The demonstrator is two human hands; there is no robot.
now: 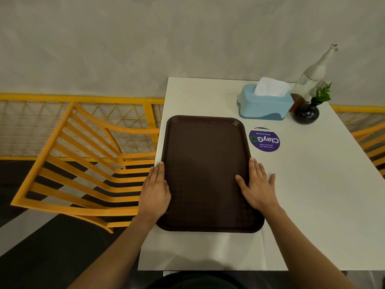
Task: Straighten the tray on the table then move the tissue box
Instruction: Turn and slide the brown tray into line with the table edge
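A dark brown tray (205, 155) lies on the white table (312, 205), along its left edge, its long sides running away from me. My left hand (156, 189) is flat against the tray's left rim, fingers together. My right hand (257, 184) rests over the tray's right rim, thumb inside the tray and fingers spread onto the table. A light blue tissue box (264, 105) with white tissue sticking up stands at the far side of the table, just beyond the tray's far right corner.
A round purple sticker (264, 139) lies right of the tray. A dark round vase with a green sprig (307, 112) and a glass bottle (312, 78) stand right of the tissue box. Orange chairs (73, 163) and a yellow railing flank the table.
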